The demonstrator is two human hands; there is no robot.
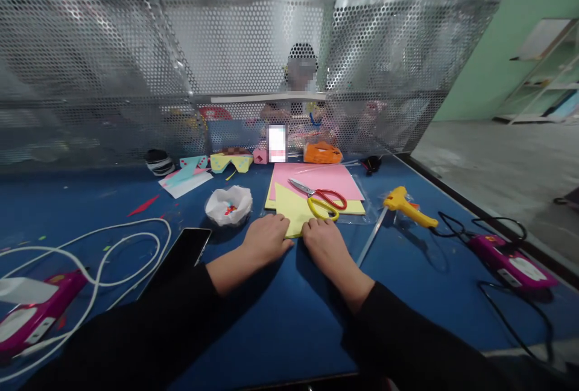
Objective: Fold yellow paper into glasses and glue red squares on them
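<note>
A piece of yellow paper (291,205) lies between my hands, its near edge in my fingers and a pointed corner reaching up at the left. My left hand (268,237) is closed on the paper's left side. Opposite it, my right hand (326,241) has its fingers curled onto the right side. Just beyond are scissors (316,193) with one red and one yellow handle loop. They rest on a stack of pink paper (337,180) with yellow sheets showing beneath. The fingertips' undersides are hidden.
A paper-lined bowl (228,205) with red scraps and a black phone (181,255) are to the left. On the right lie a yellow glue gun (409,207) and a purple power strip (511,261). White cables (136,237) loop at far left. A perforated metal screen (244,41) stands behind.
</note>
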